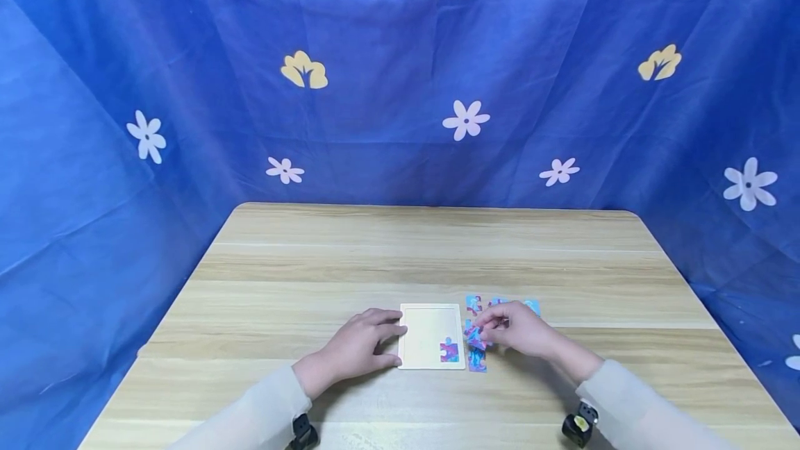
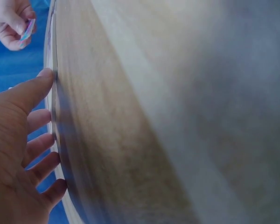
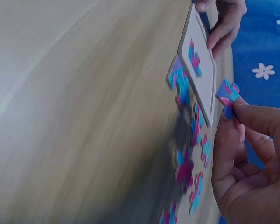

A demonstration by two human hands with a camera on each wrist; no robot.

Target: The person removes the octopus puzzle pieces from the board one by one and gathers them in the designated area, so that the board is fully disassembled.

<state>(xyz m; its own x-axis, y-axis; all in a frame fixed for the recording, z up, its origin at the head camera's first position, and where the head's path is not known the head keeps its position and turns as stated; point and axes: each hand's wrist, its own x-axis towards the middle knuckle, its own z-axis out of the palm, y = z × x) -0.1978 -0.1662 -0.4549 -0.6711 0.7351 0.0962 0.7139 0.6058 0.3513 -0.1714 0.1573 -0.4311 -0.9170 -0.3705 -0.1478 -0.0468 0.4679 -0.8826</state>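
My left hand [image 1: 360,342] rests at the left side of a pale square puzzle tray [image 1: 425,325], fingers spread and fingertips on its rim. One pink and blue puzzle piece [image 1: 449,351] lies inside the tray at its lower right corner. Just right of the tray, my right hand [image 1: 517,328] pinches another puzzle piece [image 3: 228,96] between thumb and fingers, raised above the table in the right wrist view. Below it lie several loose puzzle pieces [image 3: 184,170], partly hidden by this hand in the head view.
The wooden table [image 1: 437,248] carries the tray and pieces near its front middle. A blue curtain [image 1: 375,89] with white flowers hangs behind and along both sides. A dark wrist camera [image 1: 578,429] sits below the right sleeve.
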